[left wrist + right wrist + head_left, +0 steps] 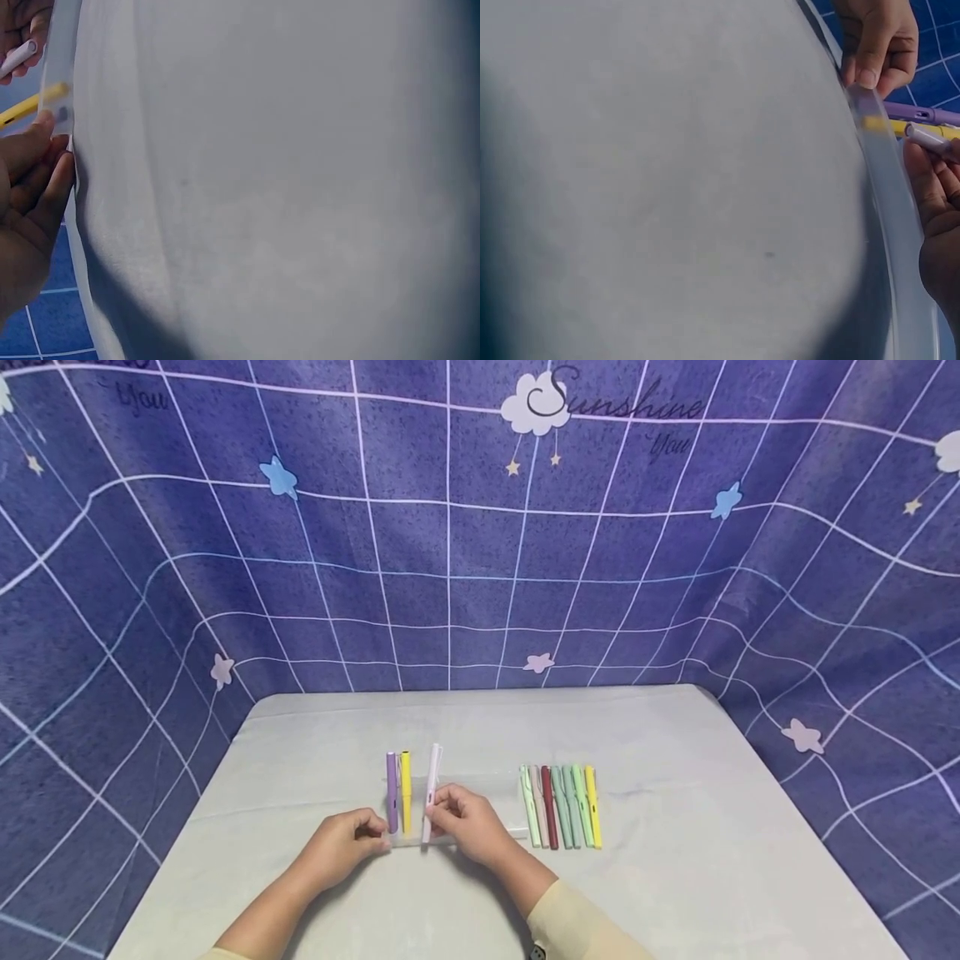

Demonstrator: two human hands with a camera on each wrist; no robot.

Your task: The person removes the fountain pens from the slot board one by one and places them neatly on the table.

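A clear plastic tray (487,781) lies on the table, with a purple pen (392,793) and a yellow pen (407,793) side by side at its left end. My left hand (348,843) pinches the tray's near left corner between thumb and fingers; in the right wrist view the thumb lies at that corner (866,97). My right hand (468,822) holds a pale pinkish-white pen (433,777) upright over the tray, just right of the yellow pen. The pen's end (922,136) shows above the tray's near wall in the right wrist view.
Right of the tray lies a row of several pens: pale green, pinkish, a dark red pen (550,807), grey-green ones and a yellow pen (593,807) at the end. A grey-white cloth (675,860) covers the table. Blue grid-patterned curtain (480,543) surrounds the back and sides.
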